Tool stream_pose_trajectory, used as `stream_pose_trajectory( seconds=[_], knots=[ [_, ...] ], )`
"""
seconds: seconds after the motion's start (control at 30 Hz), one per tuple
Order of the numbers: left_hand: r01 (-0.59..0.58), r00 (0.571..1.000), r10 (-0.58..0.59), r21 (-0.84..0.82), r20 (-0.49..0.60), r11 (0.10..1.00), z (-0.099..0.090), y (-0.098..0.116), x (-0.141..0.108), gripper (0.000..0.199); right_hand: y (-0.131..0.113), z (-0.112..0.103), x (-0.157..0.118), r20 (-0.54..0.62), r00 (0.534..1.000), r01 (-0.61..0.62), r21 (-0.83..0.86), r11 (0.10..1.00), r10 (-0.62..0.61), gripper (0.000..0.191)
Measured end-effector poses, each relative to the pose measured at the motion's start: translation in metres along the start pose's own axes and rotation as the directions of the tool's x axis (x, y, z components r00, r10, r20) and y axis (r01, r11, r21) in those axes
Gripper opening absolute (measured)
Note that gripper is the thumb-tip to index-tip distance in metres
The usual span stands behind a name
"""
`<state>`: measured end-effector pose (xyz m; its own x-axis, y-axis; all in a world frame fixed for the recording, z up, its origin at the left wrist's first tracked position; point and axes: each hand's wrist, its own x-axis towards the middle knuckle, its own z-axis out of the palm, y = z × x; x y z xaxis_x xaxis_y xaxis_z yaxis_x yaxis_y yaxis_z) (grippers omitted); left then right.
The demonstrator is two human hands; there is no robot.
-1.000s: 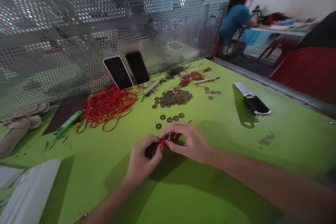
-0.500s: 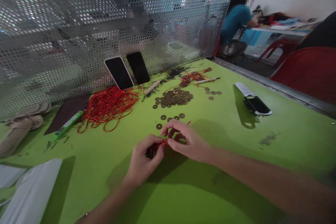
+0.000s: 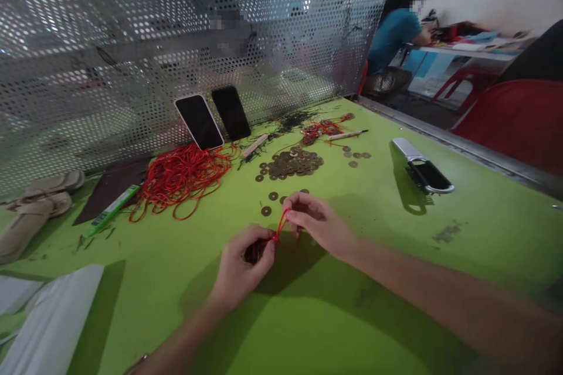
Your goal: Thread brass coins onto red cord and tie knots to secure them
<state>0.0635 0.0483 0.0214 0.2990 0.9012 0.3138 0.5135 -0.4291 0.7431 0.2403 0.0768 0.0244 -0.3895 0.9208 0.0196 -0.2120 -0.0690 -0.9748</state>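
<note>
Near the middle of the green table, my left hand (image 3: pixel 246 263) is closed on a knotted red cord, with dark coins partly hidden inside its fingers. A red cord loop (image 3: pixel 282 224) rises from the left fingertips to my right hand (image 3: pixel 319 225), which pinches it between thumb and forefinger, a little higher and to the right. Several loose coins (image 3: pixel 266 211) with holes lie just beyond the hands. Behind them is a larger coin pile (image 3: pixel 294 165).
A red cord heap (image 3: pixel 189 179), a green cutter (image 3: pixel 113 210) and two phones (image 3: pixel 200 122) are at back left. A pen (image 3: pixel 347 135) and a silver-handled tool (image 3: pixel 424 170) lie right. A perforated metal panel (image 3: pixel 145 58) stands behind; a person (image 3: pixel 398 29) sits beyond.
My right hand has closed on the red cord and drawn it up and slightly right into a taut loop. My left hand has stayed in place.
</note>
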Motion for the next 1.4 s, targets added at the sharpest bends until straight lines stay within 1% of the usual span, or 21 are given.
stream_pose_trajectory(
  seconds=[0.13, 0.23, 0.33, 0.43, 0.53, 0.6, 0.67, 0.73, 0.8, 0.87, 0.93, 1.03, 1.17, 1.23, 1.3, 1.4],
  knots=[
    [-0.025, 1.000, 0.024, -0.035, -0.004, 0.999, 0.001, -0.004, 0.000, 0.007, 0.003, -0.009, 0.008, -0.131, 0.988, -0.046, 0.218, 0.975, 0.076, 0.015],
    [-0.009, 0.999, 0.012, -0.062, 0.033, 0.998, 0.001, -0.005, 0.000, 0.008, 0.006, -0.017, 0.013, -0.231, 0.968, -0.020, 0.325, 0.946, 0.100, 0.017],
    [0.006, 0.998, -0.002, -0.073, 0.060, 0.997, 0.002, -0.004, 0.000, 0.009, 0.008, -0.020, 0.015, -0.295, 0.948, -0.010, 0.341, 0.940, 0.117, 0.020],
    [-0.009, 0.999, 0.014, -0.089, 0.049, 0.996, 0.002, -0.002, -0.001, 0.008, 0.008, -0.019, 0.014, -0.300, 0.946, -0.027, 0.310, 0.950, 0.125, 0.023],
    [-0.004, 0.999, 0.010, -0.111, 0.051, 0.994, 0.002, -0.002, -0.002, 0.007, 0.006, -0.018, 0.013, -0.262, 0.958, -0.049, 0.258, 0.965, 0.118, 0.024],
    [0.022, 0.999, -0.018, -0.137, 0.031, 0.990, 0.002, -0.004, -0.004, 0.007, 0.005, -0.018, 0.013, -0.232, 0.965, -0.080, 0.177, 0.981, 0.121, 0.025],
    [0.062, 0.998, -0.065, -0.170, -0.012, 0.983, 0.002, -0.007, -0.005, 0.007, 0.005, -0.018, 0.013, -0.205, 0.971, -0.114, 0.043, 0.993, 0.120, 0.025],
    [0.105, 0.990, -0.121, -0.198, -0.068, 0.975, 0.002, -0.010, -0.006, 0.009, 0.004, -0.017, 0.011, -0.134, 0.986, -0.121, -0.129, 0.984, 0.103, 0.027],
    [0.139, 0.978, -0.168, -0.209, -0.127, 0.968, 0.002, -0.011, -0.005, 0.010, 0.003, -0.014, 0.008, -0.014, 0.997, -0.075, -0.306, 0.949, 0.074, 0.029],
    [0.159, 0.967, -0.196, -0.211, -0.165, 0.964, 0.001, -0.011, -0.003, 0.012, 0.001, -0.009, 0.003, 0.117, 0.992, 0.012, -0.438, 0.899, 0.043, 0.028],
    [0.177, 0.960, -0.216, -0.211, -0.178, 0.961, 0.000, -0.011, 0.000, 0.013, -0.001, -0.005, -0.001, 0.188, 0.982, 0.085, -0.523, 0.848, 0.018, 0.026],
    [0.198, 0.954, -0.241, -0.228, -0.179, 0.953, 0.000, -0.009, 0.003, 0.016, -0.004, -0.002, -0.004, 0.221, 0.975, 0.123, -0.573, 0.810, 0.008, 0.032],
    [0.201, 0.952, -0.248, -0.246, -0.178, 0.948, 0.001, -0.008, 0.003, 0.019, -0.005, -0.002, -0.004, 0.231, 0.972, 0.098, -0.547, 0.831, 0.038, 0.033],
    [0.207, 0.951, -0.253, -0.239, -0.180, 0.949, 0.002, -0.008, 0.002, 0.020, -0.005, -0.003, -0.004, 0.241, 0.969, 0.097, -0.556, 0.826, 0.049, 0.032],
    [0.215, 0.946, -0.263, -0.239, -0.191, 0.947, 0.002, -0.008, 0.002, 0.020, -0.005, -0.003, -0.003, 0.264, 0.964, 0.129, -0.586, 0.800, 0.038, 0.030],
    [0.207, 0.934, -0.267, -0.249, -0.238, 0.946, 0.002, -0.008, 0.002, 0.020, -0.005, -0.003, -0.002, 0.305, 0.952, 0.185, -0.630, 0.754, 0.021, 0.026]
  ],
)
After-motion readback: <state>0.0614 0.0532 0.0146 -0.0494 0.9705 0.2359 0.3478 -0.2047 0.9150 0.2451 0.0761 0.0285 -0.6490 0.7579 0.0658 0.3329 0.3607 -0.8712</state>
